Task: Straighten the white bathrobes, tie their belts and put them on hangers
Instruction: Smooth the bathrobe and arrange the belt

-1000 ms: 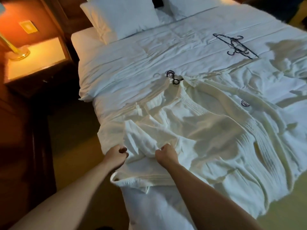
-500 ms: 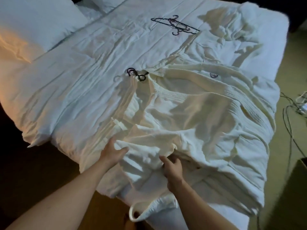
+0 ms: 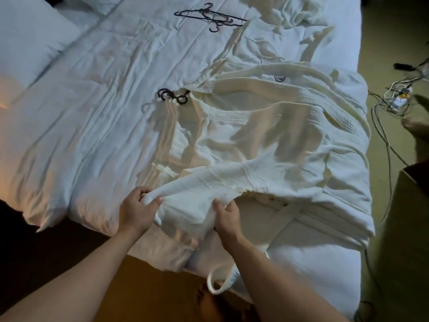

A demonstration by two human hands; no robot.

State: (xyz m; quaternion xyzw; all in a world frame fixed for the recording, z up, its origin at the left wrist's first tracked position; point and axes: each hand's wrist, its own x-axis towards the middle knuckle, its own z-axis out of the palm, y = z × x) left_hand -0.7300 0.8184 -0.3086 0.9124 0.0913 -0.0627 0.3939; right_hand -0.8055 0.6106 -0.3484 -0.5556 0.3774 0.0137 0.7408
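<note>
A white bathrobe (image 3: pixel 267 145) lies spread across the bed, collar toward the middle, with dark hanger hooks (image 3: pixel 171 96) sticking out at its neck. A small dark logo (image 3: pixel 279 78) marks its chest. My left hand (image 3: pixel 137 211) grips a bunched fold of the robe's lower part near the bed's edge. My right hand (image 3: pixel 226 217) holds the same flap a little to the right. A white belt loop (image 3: pixel 220 282) hangs down over the bed's side below my right wrist. Spare dark hangers (image 3: pixel 209 17) lie at the far side of the bed.
The bed (image 3: pixel 81 101) has a creased white duvet and a pillow (image 3: pixel 27 40) at the top left. More rumpled white cloth (image 3: pixel 301 12) lies at the far right. Cables and a power strip (image 3: pixel 399 98) lie on the floor to the right, beside a dark box (image 3: pixel 404 228).
The view has swung right along the bed. Both hands have lifted and pulled the robe's lower flap, the left hand now gripping a bunched fold instead of resting on it.
</note>
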